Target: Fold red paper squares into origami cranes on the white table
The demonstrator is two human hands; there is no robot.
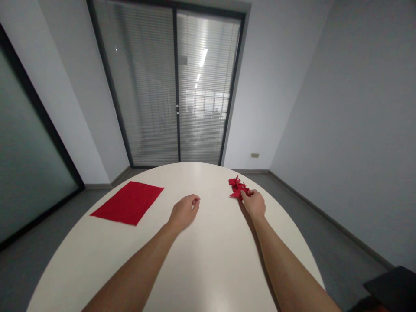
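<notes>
My right hand (255, 203) is at the right side of the white round table (208, 251), its thumb and fingers pinched on a red piece with pointed ends (239, 192). This belongs to a small heap of red pieces (234, 182), crumpled or cut with pointed tips; whether they are paper or cloth I cannot tell. Over the middle of the table hovers my left hand (184, 212), fingers loosely curled in toward the thumb, with nothing visible in them. A flat red square sheet (130, 203), faintly creased, lies to its left, apart from the hand.
The table's curved edge runs round all the work. Beyond it stand a glass partition with blinds (149, 86) and pale walls, one with a small socket plate (255, 155). A dark object (394, 286) is at the lower right, off the table.
</notes>
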